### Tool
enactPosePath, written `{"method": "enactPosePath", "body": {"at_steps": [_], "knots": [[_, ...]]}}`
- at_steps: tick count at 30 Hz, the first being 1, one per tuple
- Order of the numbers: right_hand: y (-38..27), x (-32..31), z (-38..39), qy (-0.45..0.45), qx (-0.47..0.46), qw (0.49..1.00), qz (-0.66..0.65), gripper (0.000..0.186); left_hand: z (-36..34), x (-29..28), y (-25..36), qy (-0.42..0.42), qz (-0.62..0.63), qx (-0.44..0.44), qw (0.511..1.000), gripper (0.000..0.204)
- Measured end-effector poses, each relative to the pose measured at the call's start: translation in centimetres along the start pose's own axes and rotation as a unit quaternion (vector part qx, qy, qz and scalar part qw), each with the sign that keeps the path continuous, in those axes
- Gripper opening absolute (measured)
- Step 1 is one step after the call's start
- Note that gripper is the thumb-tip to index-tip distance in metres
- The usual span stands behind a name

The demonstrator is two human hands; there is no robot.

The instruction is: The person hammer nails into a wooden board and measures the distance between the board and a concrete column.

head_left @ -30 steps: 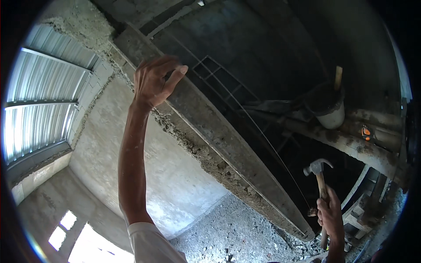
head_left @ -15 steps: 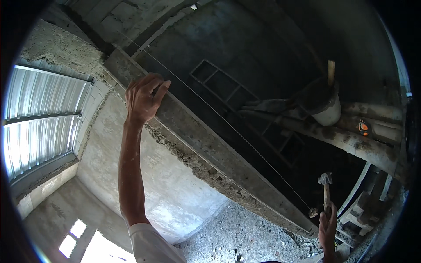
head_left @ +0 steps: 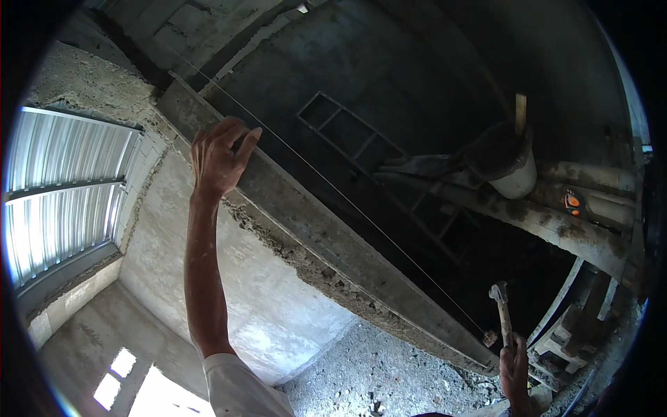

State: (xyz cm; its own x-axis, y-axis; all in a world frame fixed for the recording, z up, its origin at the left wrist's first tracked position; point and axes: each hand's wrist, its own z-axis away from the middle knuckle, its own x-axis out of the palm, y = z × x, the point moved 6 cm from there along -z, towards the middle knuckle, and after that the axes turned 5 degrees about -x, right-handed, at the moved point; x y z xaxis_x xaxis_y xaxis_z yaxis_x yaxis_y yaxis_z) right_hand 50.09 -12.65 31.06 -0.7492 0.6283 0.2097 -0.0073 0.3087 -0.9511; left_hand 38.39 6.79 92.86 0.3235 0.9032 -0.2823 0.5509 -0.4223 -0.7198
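Note:
A long grey board (head_left: 313, 217) lies slantwise along the top of a rough masonry wall edge. Toward its far left end, my left hand (head_left: 221, 156) is closed over it, fingers curled across the top and thumb at the far side. At the lower right, my right hand (head_left: 514, 368) grips a hammer (head_left: 505, 320) by its wooden handle, the head up and clear of the board. A taut pale string (head_left: 368, 217) runs beside the board's far edge. It ends at a small block (head_left: 490, 338) close to the hammer.
Beyond the board is a dark drop, with a metal ladder-like frame (head_left: 354, 135) below. A bucket (head_left: 515, 177) with a stick in it rests near thick pipes or poles (head_left: 556, 222). Stacked blocks (head_left: 563, 344) stand at right; gravelly ground (head_left: 361, 379) shows below.
My right hand and the hammer have moved a little left, and the hammer head now tilts left. My left hand keeps its hold on the board; the whole view has shifted slightly.

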Motion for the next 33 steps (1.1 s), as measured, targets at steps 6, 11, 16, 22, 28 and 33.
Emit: {"method": "enactPosePath", "body": {"at_steps": [6,11,16,22,28,33], "knots": [[0.8,0.3,-1.4,-0.038,0.118,0.983,-0.138,0.052,0.0,-0.2,-0.4,-0.004,0.015,-0.009,1.000,0.025],[-2.2,-1.2,-2.6,-0.024,-0.075,0.990,0.115,0.058,0.0,-0.2,-0.1,0.016,0.007,0.011,1.000,0.024],[1.1,-2.2,-2.1,0.025,-0.011,1.000,0.006,0.059,0.0,-0.2,0.1,0.005,0.008,0.008,1.000,0.023],[1.0,-4.2,-3.5,0.063,0.039,0.997,-0.019,0.051,0.0,-0.1,-0.3,0.019,0.015,0.027,0.999,0.021],[-0.9,-4.6,-3.8,0.071,0.015,0.997,-0.010,0.049,0.1,0.1,-0.3,0.015,0.001,0.025,1.000,0.024],[-0.4,-6.1,-4.1,0.147,-0.041,0.984,0.088,0.024,0.1,-0.1,-0.2,0.018,-0.004,0.030,0.999,0.025]]}}
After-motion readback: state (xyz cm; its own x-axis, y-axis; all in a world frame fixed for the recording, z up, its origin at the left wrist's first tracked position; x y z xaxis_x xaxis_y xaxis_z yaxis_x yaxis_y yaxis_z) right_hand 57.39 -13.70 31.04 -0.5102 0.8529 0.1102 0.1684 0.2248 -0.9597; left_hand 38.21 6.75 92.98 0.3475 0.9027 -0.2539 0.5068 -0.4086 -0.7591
